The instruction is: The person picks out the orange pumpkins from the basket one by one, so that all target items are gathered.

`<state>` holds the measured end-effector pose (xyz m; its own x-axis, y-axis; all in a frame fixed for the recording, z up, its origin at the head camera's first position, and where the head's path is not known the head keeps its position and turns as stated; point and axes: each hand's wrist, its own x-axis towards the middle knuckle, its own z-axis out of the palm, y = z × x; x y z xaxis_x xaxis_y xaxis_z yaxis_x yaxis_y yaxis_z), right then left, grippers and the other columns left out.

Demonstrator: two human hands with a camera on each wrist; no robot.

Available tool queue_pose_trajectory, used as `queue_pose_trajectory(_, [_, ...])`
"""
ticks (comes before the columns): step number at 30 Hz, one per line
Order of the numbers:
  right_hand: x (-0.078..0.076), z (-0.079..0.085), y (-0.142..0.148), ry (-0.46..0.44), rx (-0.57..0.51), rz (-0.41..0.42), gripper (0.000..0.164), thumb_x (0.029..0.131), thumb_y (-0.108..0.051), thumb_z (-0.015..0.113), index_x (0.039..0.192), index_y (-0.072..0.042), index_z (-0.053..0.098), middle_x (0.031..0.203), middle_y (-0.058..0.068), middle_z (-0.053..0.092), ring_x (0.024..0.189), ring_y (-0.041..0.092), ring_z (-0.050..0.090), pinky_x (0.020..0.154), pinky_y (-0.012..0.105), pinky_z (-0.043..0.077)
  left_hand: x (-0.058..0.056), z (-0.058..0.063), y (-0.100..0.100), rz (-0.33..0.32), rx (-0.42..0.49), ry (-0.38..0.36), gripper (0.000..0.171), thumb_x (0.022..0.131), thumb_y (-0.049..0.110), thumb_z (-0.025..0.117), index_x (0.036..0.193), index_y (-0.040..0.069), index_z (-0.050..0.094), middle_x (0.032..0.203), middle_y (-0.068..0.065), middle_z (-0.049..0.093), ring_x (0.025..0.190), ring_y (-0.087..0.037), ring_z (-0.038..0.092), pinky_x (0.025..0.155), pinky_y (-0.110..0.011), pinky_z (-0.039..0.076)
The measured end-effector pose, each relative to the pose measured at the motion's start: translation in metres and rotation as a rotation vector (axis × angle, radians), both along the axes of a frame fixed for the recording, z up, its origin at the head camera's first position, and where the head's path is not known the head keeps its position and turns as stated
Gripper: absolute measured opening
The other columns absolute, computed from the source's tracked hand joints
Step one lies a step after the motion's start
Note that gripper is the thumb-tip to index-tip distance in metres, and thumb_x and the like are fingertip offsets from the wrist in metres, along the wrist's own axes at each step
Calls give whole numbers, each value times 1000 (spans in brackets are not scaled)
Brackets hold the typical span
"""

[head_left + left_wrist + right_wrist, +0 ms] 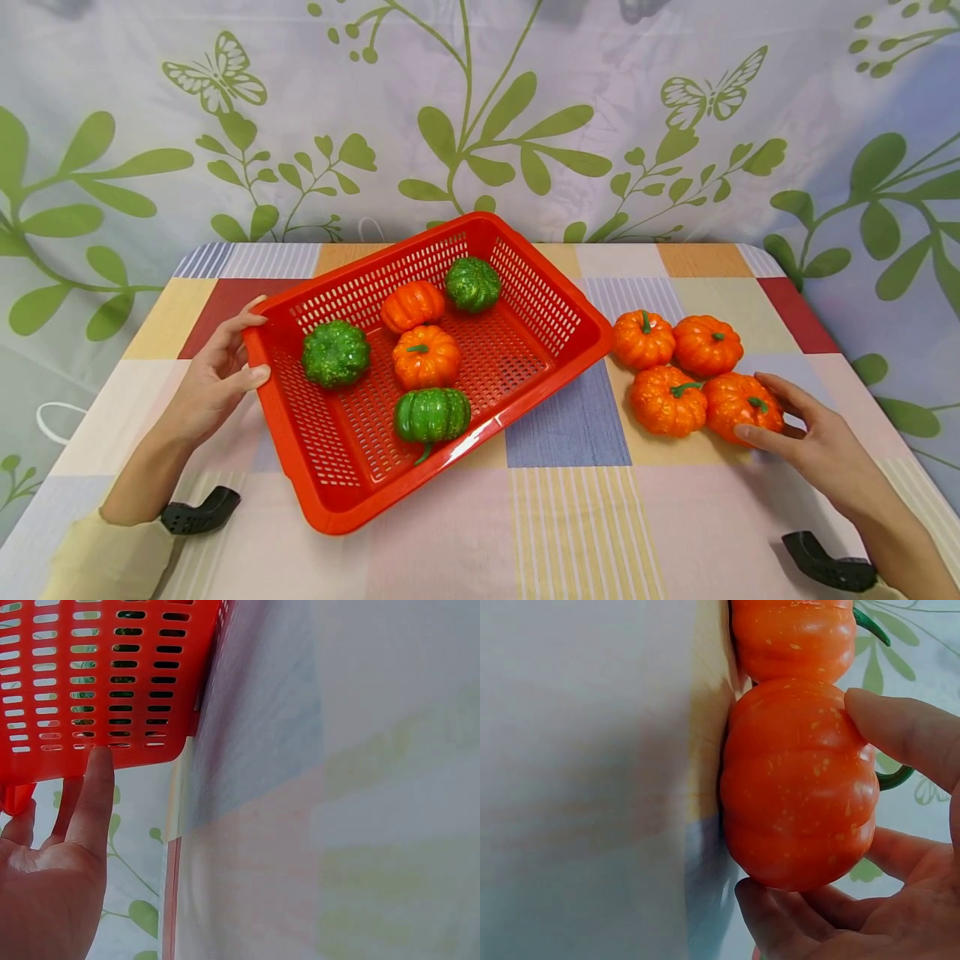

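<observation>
Right hand [828, 446] has got thumb and fingers round the near-right pumpkin [735, 408], and the basket [486, 430] is way off left, its left end gripped by the left hand [213, 379].

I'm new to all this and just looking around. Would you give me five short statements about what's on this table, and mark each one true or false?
1. The left hand holds the red basket at its edge. True.
2. Both hands are on the basket. False: the right hand holds an orange pumpkin outside it.
3. All three green pumpkins are inside the basket. True.
4. Only one orange pumpkin is outside the basket. False: there are four, grouped to its right in the head view.
5. The basket contains no orange pumpkins. False: it contains two.
</observation>
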<state>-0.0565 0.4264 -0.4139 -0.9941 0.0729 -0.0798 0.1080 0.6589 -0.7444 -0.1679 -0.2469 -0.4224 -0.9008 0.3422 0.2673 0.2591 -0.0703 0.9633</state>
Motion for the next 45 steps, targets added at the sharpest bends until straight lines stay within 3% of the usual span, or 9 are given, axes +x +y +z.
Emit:
queue_pose_trajectory(6, [0, 1, 1, -17, -3, 12, 77, 93, -20, 70, 153, 0, 27, 135, -14, 40, 110, -6, 35, 77, 2, 38, 0, 0, 0, -4, 6, 6, 60, 90, -14, 46, 145, 11, 40, 163, -6, 12, 132, -20, 38, 85, -28, 54])
queue_pose_trajectory(18, [-1, -3, -3, 57, -32, 36, 79, 91, -7, 70, 153, 0, 22, 127, -23, 39, 108, -11, 39, 79, 3, 37, -2, 0, 0, -20, 38, 13, 60, 90, -15, 45, 145, 10, 40, 162, -8, 12, 133, -21, 38, 85, -29, 54])
queue_pose_trajectory(25, [1, 1, -8, 89, -25, 22, 78, 89, -6, 71, 153, -1, 26, 127, -22, 40, 111, -11, 37, 82, 2, 34, -1, 0, 0, -13, 29, 5, 60, 90, -15, 45, 145, 11, 40, 163, -8, 12, 133, -20, 37, 85, -28, 54])
queue_pose_trajectory(29, [4, 5, -12, 78, 12, -8, 79, 90, -10, 72, 153, -1, 26, 139, 1, 43, 117, -6, 35, 82, 0, 32, -1, 0, 0, -13, 32, 0, 60, 90, -14, 45, 145, 11, 40, 163, -9, 11, 133, -20, 37, 85, -29, 54])
queue_pose_trajectory(32, [6, 8, -15, 81, 61, -29, 81, 90, -14, 73, 154, -1, 25, 146, 24, 34, 125, 1, 32, 82, -3, 28, -2, 0, 0, -17, 41, 1, 61, 90, -14, 45, 145, 11, 40, 163, -9, 11, 133, -20, 38, 85, -30, 54])
queue_pose_trajectory(34, [9, 11, -18, 101, 86, -37, 82, 89, -16, 74, 154, -3, 25, 149, 29, 29, 133, 7, 29, 85, -5, 24, -2, 1, 0, -20, 46, -1, 61, 90, -15, 45, 145, 10, 39, 163, -8, 11, 133, -20, 37, 85, -30, 54])
queue_pose_trajectory(41, [12, 31, -41, 296, 71, -7, 80, 79, 4, 78, 148, -7, 40, 148, 0, 31, 136, -1, 24, 100, -1, 19, -2, 1, 0, -21, 44, 4, 61, 90, -15, 45, 145, 10, 39, 163, -7, 12, 133, -20, 37, 85, -30, 54])
queue_pose_trajectory(45, [12, 44, -62, 357, 42, 6, 76, 76, 7, 79, 143, -5, 47, 152, 1, 28, 139, 2, 22, 103, 2, 19, -1, 1, 0, -21, 48, 8, 60, 90, -15, 44, 145, 10, 40, 163, -9, 11, 132, -20, 38, 85, -29, 54])
